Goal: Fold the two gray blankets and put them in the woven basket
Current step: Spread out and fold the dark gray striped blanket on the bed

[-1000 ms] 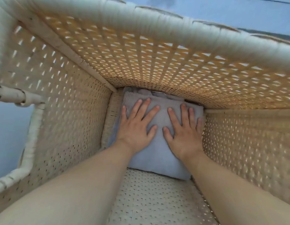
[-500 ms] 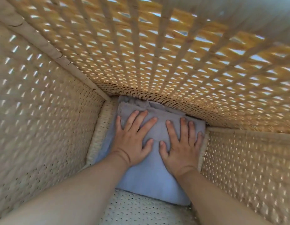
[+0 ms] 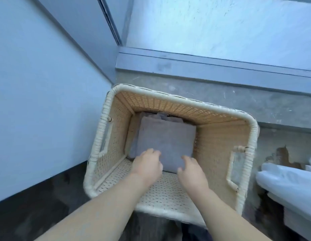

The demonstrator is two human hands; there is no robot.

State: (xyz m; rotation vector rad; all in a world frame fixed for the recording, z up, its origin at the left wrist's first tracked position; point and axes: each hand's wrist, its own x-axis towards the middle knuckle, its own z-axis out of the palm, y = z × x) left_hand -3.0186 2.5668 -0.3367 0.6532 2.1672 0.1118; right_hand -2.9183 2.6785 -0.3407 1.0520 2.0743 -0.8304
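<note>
A folded gray blanket (image 3: 166,139) lies flat at the bottom of the woven basket (image 3: 184,101), against its far wall. The edge of a second gray blanket (image 3: 162,116) shows under it at the back. My left hand (image 3: 147,164) hovers over the blanket's near left corner with fingers curled and loose, holding nothing. Beside it, over the near right corner, my right hand (image 3: 190,168) is the same, empty. Both forearms reach down over the basket's near rim.
The basket stands on a dark floor in a corner, with a pale wall (image 3: 38,84) on the left and a gray ledge (image 3: 212,66) behind. White bedding (image 3: 286,180) lies to the right. The basket has handle cut-outs on both sides.
Both hands have lifted off the blanket they were pressing flat and drawn back toward the near rim. My head has pulled up and out of the basket, so the whole basket shows.
</note>
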